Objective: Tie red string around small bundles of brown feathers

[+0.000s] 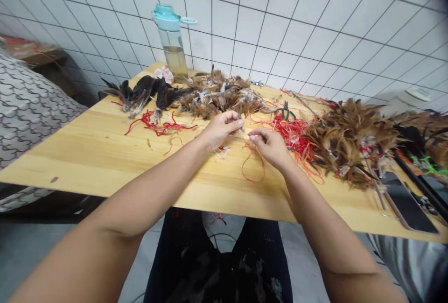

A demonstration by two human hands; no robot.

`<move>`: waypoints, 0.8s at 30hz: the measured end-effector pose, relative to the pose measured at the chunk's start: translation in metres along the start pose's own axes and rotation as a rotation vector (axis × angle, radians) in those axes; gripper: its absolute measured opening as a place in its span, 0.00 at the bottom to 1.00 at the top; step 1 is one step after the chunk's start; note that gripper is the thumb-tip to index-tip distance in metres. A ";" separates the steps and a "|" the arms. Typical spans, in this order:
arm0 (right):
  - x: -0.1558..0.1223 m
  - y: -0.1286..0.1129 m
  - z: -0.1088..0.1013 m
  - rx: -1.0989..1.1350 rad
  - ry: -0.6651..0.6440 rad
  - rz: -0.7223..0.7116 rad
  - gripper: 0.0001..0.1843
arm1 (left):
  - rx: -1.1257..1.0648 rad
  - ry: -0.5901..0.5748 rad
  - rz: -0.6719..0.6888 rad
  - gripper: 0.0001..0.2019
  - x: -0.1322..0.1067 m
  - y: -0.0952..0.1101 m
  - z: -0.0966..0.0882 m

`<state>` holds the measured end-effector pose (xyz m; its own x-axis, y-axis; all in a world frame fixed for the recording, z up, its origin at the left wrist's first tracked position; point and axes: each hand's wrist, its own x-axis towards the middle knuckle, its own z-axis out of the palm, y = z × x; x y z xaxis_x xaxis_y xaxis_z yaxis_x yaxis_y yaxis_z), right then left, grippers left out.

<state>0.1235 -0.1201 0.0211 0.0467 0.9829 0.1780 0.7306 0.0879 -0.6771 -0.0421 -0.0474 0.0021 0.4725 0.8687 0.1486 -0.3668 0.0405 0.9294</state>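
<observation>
While the left hand (220,130) pinches a thin feather quill (240,123) narrowly between thumb and forefinger, the right hand (269,148) closes to a narrow pinch just beside it, though what it holds is too small to tell. A loop of red thread (252,165) trails below the right hand. Working at the fingertips suits something this fine. Both hands sit at the centre of the wooden table (87,165), between heaps of brown feathers (350,142) and black feathers (140,93).
</observation>
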 end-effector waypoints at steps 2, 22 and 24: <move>0.010 -0.004 0.013 0.083 -0.045 0.020 0.14 | 0.041 -0.015 0.006 0.19 0.001 -0.001 -0.001; 0.033 0.017 0.041 0.400 0.011 0.096 0.16 | 0.804 0.630 0.272 0.03 0.031 0.016 -0.073; 0.031 0.021 0.044 0.394 0.071 0.083 0.16 | 0.933 0.671 0.293 0.04 0.034 0.013 -0.087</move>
<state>0.1099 -0.0802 -0.0189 0.1514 0.9769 0.1507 0.4060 0.0775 -0.9106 -0.1006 0.0253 -0.0102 -0.1492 0.8813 0.4484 0.4667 -0.3370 0.8177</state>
